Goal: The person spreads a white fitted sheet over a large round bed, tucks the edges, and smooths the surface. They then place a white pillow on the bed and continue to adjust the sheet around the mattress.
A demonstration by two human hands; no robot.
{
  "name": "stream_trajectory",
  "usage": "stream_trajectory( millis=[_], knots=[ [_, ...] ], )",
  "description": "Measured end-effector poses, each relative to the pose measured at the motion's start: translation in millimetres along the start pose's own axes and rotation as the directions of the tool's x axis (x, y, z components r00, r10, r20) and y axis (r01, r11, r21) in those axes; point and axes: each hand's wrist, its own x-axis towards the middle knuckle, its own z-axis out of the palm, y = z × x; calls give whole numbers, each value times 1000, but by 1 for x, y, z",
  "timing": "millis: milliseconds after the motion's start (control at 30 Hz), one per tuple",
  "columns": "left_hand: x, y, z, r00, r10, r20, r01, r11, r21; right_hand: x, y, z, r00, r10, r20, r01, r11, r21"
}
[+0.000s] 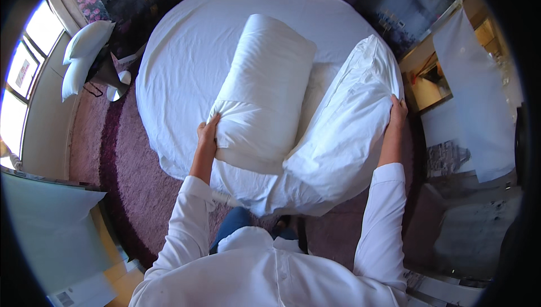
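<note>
Two plump white pillows lie side by side on a white-sheeted round bed (174, 76). The left pillow (262, 87) is smooth and full, with a seam across its lower half. Wrinkled cloth covers the right pillow (352, 118), which slants up and to the right. My left hand (208, 130) grips the left pillow at its near left edge, thumb on top and fingers partly hidden. At the right pillow's outer edge, my right hand (398, 109) is closed on the cloth, with some fingers out of sight.
Two more white pillows (84, 53) rest on a chair at the far left, by a window (28, 64). A pinkish-purple carpet (141, 177) surrounds the bed. White sheeting (470, 81) hangs at the right beside shelving. A pale-topped surface (51, 233) stands at the near left.
</note>
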Motion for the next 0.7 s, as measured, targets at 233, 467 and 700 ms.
stream_trajectory(
  millis=[233, 467, 700],
  knots=[
    [-18, -92, -64, 991, 32, -130, 22, 918, 395, -132, 235, -71, 880, 452, 148, -393, 865, -312],
    [-42, -112, -35, 997, 57, 48, -73, 876, 476, -278, 307, -80, 910, 355, 215, -166, 785, -597],
    [-55, -130, -7, 967, 29, -255, -23, 999, 28, -265, 236, -45, 457, 824, 335, -882, 372, 288]
  ],
)
